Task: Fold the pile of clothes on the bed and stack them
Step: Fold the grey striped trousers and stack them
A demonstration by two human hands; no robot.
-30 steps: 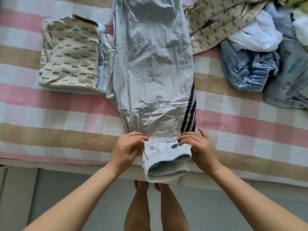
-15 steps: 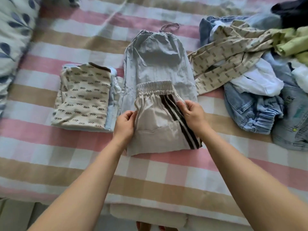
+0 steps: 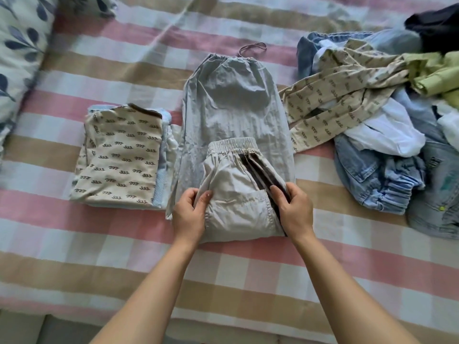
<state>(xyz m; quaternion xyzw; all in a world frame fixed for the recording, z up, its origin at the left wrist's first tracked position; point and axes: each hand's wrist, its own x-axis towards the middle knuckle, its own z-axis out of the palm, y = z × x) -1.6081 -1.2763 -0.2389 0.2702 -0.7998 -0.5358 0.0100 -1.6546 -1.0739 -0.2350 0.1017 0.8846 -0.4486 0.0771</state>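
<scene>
Grey trousers (image 3: 231,105) with dark side stripes lie lengthwise on the bed, their leg end folded up over the middle so the elastic cuff (image 3: 232,144) points away from me. My left hand (image 3: 190,214) pinches the left edge of the folded part. My right hand (image 3: 291,209) grips the right edge along the stripes. To the left sits a folded stack (image 3: 119,160) topped by a cream patterned garment. An unfolded pile (image 3: 387,120) of denim, white, green and patterned clothes lies at the right.
The bed (image 3: 74,244) has a pink, tan and white checked sheet. A leaf-print pillow (image 3: 19,50) lies at the far left. The bed's near edge runs along the bottom, with floor below it.
The trouser legs, which hung over the bed edge, were lifted and folded up onto the body of the trousers. Both hands then slid down to the lower sides of the folded part.
</scene>
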